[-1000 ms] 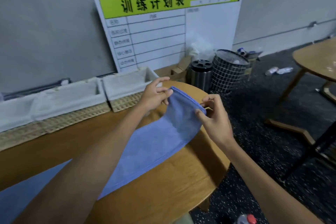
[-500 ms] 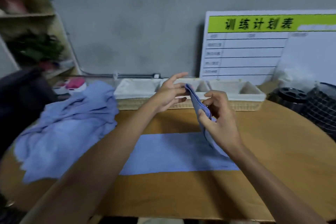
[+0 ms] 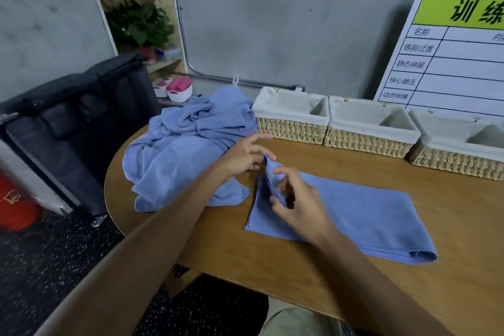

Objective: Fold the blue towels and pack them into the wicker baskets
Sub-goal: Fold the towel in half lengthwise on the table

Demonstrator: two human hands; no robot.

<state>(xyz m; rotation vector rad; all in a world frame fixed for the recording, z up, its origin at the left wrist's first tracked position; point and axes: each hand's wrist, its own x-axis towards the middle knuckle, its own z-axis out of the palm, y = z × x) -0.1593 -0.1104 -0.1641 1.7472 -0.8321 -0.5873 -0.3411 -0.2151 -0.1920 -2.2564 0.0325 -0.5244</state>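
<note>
Barely begun: one towel (image 3: 354,210) half-folded on bench (image 3: 272,259), left edge pinched by both hands' fingers (image 3: 275,200); pile (image 3: 185,144) unfolded beside it, baskets (image 3: 371,128) unfilled.

potted plant (image 3: 140,25), chart board (image 3: 450,54), perhaps luggage (image 3: 73,120)

Both hands pinch folded towel (image 3: 362,213) edge on table (image 3: 272,259); baskets (image 3: 368,128) behind.

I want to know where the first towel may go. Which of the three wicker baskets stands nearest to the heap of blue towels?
The leftmost white-lined wicker basket: its left end meets the heap of unfolded blue towels; the other two stand farther right.
</note>
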